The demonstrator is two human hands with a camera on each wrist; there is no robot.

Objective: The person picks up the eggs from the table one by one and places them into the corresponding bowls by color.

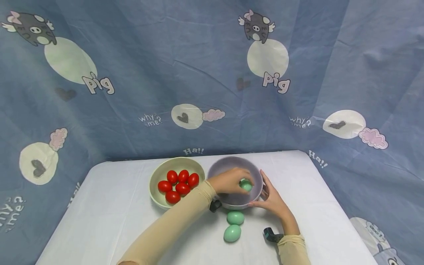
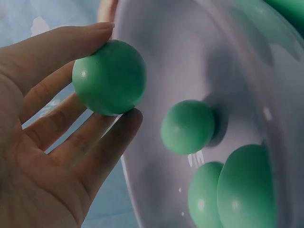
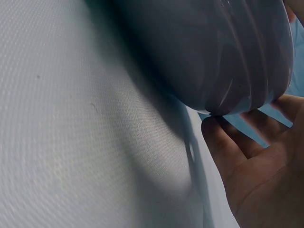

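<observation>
My left hand (image 1: 232, 180) reaches over the purple bowl (image 1: 215, 169). It pinches a green egg (image 2: 109, 78) between thumb and fingertips, above the bowl's inside. Deeper in the bowl lie a green egg (image 2: 187, 127) and two more, the nearer one (image 2: 247, 185) overlapping its neighbour in the left wrist view. At the bowl's right side is my right hand (image 1: 273, 200), fingers spread and thumb toward the front, touching the outer wall (image 3: 228, 61). Two green eggs lie on the table in front of the bowl, one (image 1: 235, 218) behind the other (image 1: 232, 233).
Left of the purple bowl stands a pale green bowl (image 1: 154, 197) with several red eggs (image 1: 183, 188) in it; my left forearm passes over its front right edge. A white cloth covers the table (image 1: 109, 206). Behind hangs a blue printed curtain (image 1: 205, 84).
</observation>
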